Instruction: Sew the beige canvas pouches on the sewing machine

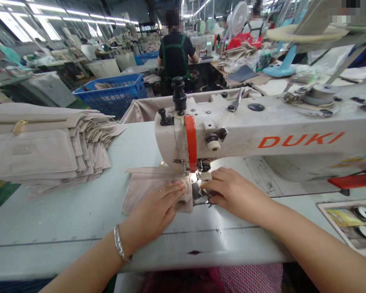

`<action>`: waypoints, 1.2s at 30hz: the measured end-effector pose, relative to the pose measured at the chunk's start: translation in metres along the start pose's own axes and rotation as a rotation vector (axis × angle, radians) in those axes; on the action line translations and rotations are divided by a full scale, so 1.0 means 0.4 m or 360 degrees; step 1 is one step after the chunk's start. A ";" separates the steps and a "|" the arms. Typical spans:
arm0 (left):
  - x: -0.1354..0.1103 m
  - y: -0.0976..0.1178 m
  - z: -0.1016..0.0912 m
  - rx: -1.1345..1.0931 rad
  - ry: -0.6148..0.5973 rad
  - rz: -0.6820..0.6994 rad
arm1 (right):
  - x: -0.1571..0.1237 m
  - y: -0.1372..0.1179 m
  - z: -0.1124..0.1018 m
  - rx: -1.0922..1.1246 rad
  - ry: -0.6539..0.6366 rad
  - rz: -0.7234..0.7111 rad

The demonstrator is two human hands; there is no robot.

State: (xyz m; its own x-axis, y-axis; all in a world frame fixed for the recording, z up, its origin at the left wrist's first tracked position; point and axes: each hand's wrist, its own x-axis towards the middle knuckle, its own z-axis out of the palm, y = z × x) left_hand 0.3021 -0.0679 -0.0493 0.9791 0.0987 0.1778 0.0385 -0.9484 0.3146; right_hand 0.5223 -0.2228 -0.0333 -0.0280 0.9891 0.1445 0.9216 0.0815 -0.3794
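Observation:
A beige fabric piece lies on the pale sewing table under the head of a white DUKI sewing machine. My left hand rests flat on the fabric, fingers stretched toward the needle area. My right hand sits just right of the presser foot, its fingers curled and pinched at the fabric's edge. A silver bracelet circles my left wrist.
A tall stack of beige fabric pieces fills the table's left side. A tray with thread bobbins sits at the right. Beyond stand a blue crate and a person in black at another station.

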 end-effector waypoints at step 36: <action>0.039 -0.029 0.001 0.0399 -0.0106 0.0439 | -0.006 -0.047 0.091 0.0154 0.0176 -0.0501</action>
State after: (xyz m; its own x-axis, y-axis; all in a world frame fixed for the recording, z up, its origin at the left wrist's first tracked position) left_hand 0.3171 -0.0556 -0.0505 0.9700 -0.1828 0.1602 -0.1889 -0.9817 0.0236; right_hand 0.4909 -0.2222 -0.0599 -0.2581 0.8949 0.3641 0.8332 0.3969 -0.3850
